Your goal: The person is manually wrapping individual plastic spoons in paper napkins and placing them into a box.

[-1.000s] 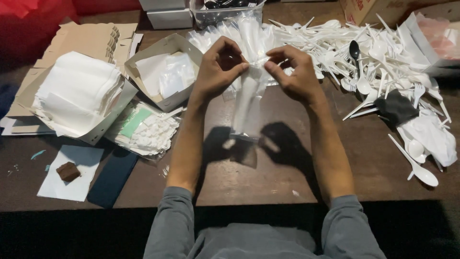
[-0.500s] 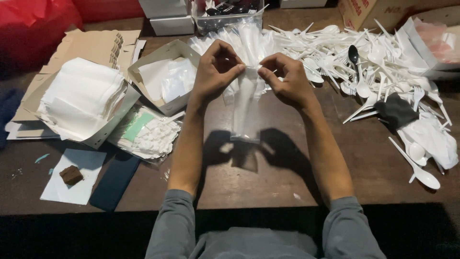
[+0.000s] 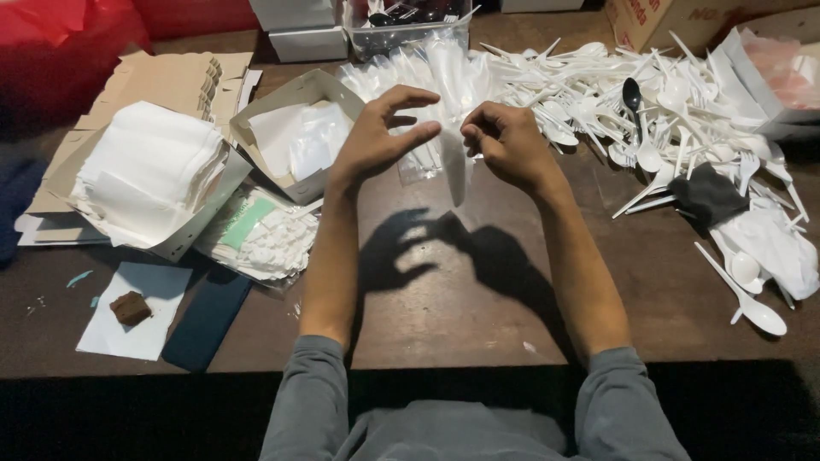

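Note:
My right hand (image 3: 506, 147) pinches the top of a narrow clear plastic sleeve (image 3: 455, 173) with white cutlery inside. The sleeve hangs down from the fingers just above the brown table (image 3: 444, 290). My left hand (image 3: 378, 138) hovers a little to the left of the sleeve, fingers spread, holding nothing. Behind both hands lies a pile of more clear sleeves (image 3: 427, 72).
A heap of white plastic cutlery (image 3: 598, 85) with one black spoon (image 3: 632, 94) spreads to the right, beside a dark cloth (image 3: 707, 193). On the left are a box of white napkins (image 3: 145, 175), an open cardboard box (image 3: 299, 137), a bag of packets (image 3: 269, 235) and a brown block (image 3: 130, 307) on paper.
My left hand has let go of the sleeve and spread its fingers. The sleeve now hangs from my right hand alone, and both hands sit slightly lower in view.

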